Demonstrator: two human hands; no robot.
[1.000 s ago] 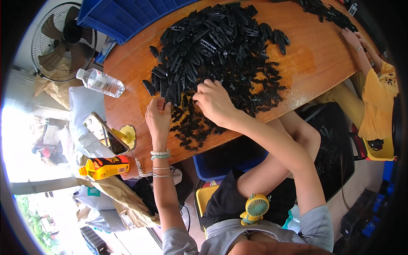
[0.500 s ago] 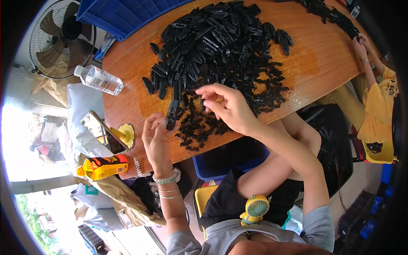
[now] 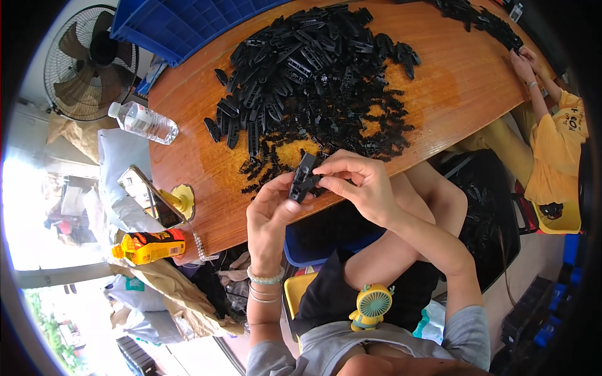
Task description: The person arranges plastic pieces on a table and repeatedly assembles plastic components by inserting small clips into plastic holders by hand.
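My left hand point(image 3: 271, 210) grips a long black plastic part point(image 3: 303, 177) with slots along it, holding it tilted above the table's near edge. From the other side my right hand point(image 3: 357, 185) pinches a small black plastic piece point(image 3: 315, 182) against that part. The fingertips partly cover the small piece, so its exact shape is hidden. Beyond my hands spreads a heap of long black plastic parts point(image 3: 282, 69). Nearer to me and to the right lie many small black plastic pieces point(image 3: 370, 125) on the wooden table point(image 3: 451, 81).
A water bottle point(image 3: 145, 121), a phone point(image 3: 147, 194) on a yellow stand and an orange drink bottle point(image 3: 150, 245) line the left edge. A blue crate point(image 3: 182, 28) stands at the far left. A person in yellow point(image 3: 558, 147) handles black parts at the right.
My left hand has moved right with the long part, and my right hand has come slightly lower and right. The two hands, apart before, now meet at the part.
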